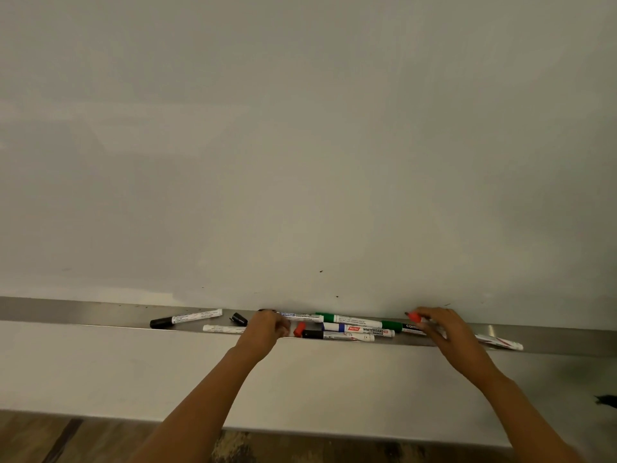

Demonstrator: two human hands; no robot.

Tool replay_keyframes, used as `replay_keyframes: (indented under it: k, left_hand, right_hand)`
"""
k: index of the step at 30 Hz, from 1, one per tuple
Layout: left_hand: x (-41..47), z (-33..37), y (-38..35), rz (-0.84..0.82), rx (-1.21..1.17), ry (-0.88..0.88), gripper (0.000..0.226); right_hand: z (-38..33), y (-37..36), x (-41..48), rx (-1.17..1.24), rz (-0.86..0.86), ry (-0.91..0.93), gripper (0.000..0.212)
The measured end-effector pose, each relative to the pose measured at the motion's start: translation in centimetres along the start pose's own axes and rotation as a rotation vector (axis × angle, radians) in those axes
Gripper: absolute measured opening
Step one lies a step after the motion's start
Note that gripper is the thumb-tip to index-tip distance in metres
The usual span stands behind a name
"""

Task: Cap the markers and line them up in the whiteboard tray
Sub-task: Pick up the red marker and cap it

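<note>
The metal whiteboard tray (83,314) holds several markers. A black-capped marker (185,319) lies at the left, with a loose black cap (238,319) beside it. A white marker (223,328) runs under my left hand (267,325), whose fingers curl down into the tray; what they grip is hidden. A loose red cap (299,329) lies just right of that hand. In the middle lie a green-capped marker (347,319), a blue-banded marker (360,329) and a black-capped marker (337,335). My right hand (444,329) pinches a red cap (415,316). Another white marker (500,342) sticks out to the right of that hand.
The whiteboard (300,145) fills the view above the tray. Below the tray is a pale wall panel (100,369), then wood-look floor (83,439). A small dark object (606,401) shows at the right edge.
</note>
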State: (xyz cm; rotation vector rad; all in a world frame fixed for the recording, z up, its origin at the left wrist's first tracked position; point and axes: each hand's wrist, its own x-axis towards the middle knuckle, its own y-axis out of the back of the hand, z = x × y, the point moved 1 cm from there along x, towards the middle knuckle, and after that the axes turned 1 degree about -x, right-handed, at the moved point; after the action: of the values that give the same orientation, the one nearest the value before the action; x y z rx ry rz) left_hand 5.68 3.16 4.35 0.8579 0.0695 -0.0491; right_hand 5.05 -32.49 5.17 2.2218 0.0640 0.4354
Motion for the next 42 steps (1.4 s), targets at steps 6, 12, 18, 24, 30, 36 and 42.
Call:
replay_keyframes:
  k: [6,12,18,24,30,36,42]
  left_hand:
    - [-0.1,1.2,-1.2,0.082,-0.037,0.079,0.023]
    - [0.3,2.6,-2.2,0.067,-0.043,0.122,0.019]
    - [0.5,3.6,-1.5,-0.021,0.105,0.099,0.018]
    - [0.0,7.3,1.1,0.04,-0.054,0.001,0.026]
    - [-1.0,10.8,4.6,0.065,-1.018,-0.057,0.012]
    - [-1.7,12.9,6.4,0.034,-1.305,-0.123,0.021]
    - [-1.9,13.7,6.9,0.042,-1.312,-0.131,0.019]
  right_hand:
    - [-4.1,1.2,0.9,0.206,0.173,0.02,0.026]
    - [-6.0,0.9,1.8,0.244,0.153,0.093,0.033]
    - [-6.8,0.1,2.1,0.167,0.092,0.116,0.038]
    - [-8.5,-0.1,3.0,0.131,-0.011,0.118,0.049]
    - [-12.5,1.9,3.9,0.101,0.145,0.251,0.032]
    - [-14.7,2.9,4.8,-0.16,0.271,0.374,0.034]
    - [-15.5,3.6,5.4,-0.234,0.343,0.401,0.029]
